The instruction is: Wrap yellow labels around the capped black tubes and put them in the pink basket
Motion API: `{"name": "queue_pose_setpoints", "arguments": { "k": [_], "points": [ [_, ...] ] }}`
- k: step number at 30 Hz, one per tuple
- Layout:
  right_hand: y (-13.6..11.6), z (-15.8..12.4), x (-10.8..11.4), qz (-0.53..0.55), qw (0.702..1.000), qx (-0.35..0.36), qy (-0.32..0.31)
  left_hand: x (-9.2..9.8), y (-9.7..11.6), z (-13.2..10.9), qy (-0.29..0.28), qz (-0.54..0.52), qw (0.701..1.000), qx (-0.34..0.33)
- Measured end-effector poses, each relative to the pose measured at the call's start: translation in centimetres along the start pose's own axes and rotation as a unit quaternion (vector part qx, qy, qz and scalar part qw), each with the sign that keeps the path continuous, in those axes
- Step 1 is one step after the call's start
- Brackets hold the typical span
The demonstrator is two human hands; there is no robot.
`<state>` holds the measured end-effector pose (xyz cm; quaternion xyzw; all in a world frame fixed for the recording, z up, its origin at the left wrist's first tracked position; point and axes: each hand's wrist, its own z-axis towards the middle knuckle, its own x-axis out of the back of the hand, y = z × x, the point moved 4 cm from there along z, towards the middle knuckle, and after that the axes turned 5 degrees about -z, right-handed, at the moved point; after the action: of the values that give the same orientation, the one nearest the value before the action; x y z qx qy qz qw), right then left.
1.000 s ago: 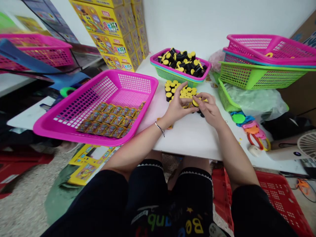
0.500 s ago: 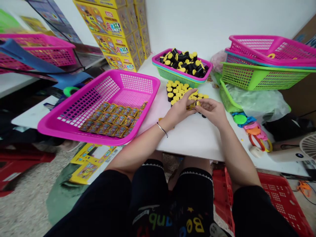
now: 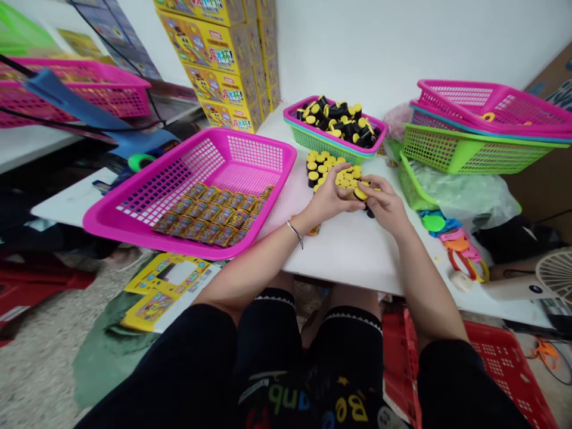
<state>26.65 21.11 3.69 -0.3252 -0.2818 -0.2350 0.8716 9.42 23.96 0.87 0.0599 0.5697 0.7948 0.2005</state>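
Between my two hands, above the white table, is a small black cup with a yellow lid (image 3: 360, 194). My left hand (image 3: 331, 199) has its thumb against the cup's near side, its fingers curved behind. From the right, my right hand (image 3: 385, 205) pinches the same cup with thumb and fingertips. Just beyond my hands several more yellow-lidded cups (image 3: 319, 161) stand upright, packed close together. A printed piece (image 3: 314, 230) lies by my left wrist, mostly hidden. The pink basket (image 3: 187, 245) on the left holds rows of printed, wrapped pieces (image 3: 210, 213).
At the back, stacked baskets (image 3: 330, 144) hold a heap of black and yellow cups. Yellow printed boxes (image 3: 218, 56) rise behind the pink basket. More baskets (image 3: 447, 146), a plastic bag (image 3: 465, 185) and a fan (image 3: 556, 277) stand right. Red crates (image 3: 504, 357) sit below.
The view has shifted slightly, so the table's things sit a little lower and further right. Between my hands the cup's yellow lid now faces up and shows more fully; the fingers have shifted around it.
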Motion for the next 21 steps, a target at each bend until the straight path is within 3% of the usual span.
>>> {"name": "queue_pose_setpoints", "arguments": {
  "k": [6,10,12,16,21],
  "points": [
    [-2.3,-0.5,-0.6,-0.157,0.985,0.062,-0.018,-0.6,0.4,-0.3,0.044,-0.122,0.989,0.071],
    [-2.8,-0.9,-1.3,-0.196,0.978,0.057,0.033,-0.9,0.5,-0.6,0.074,-0.156,0.982,0.076],
    [-2.9,-1.0,-1.7,-0.196,0.978,0.046,0.048,-1.3,0.3,-0.6,0.053,-0.161,0.980,0.100],
    [-3.3,-1.4,-2.5,-0.179,0.982,0.035,0.053,-2.7,0.0,-1.1,-0.054,-0.166,0.966,0.191],
    [-3.9,-1.4,-2.9,-0.188,0.981,0.034,0.039,-2.5,1.0,-1.6,-0.071,-0.109,0.980,0.150]
  ]
}}
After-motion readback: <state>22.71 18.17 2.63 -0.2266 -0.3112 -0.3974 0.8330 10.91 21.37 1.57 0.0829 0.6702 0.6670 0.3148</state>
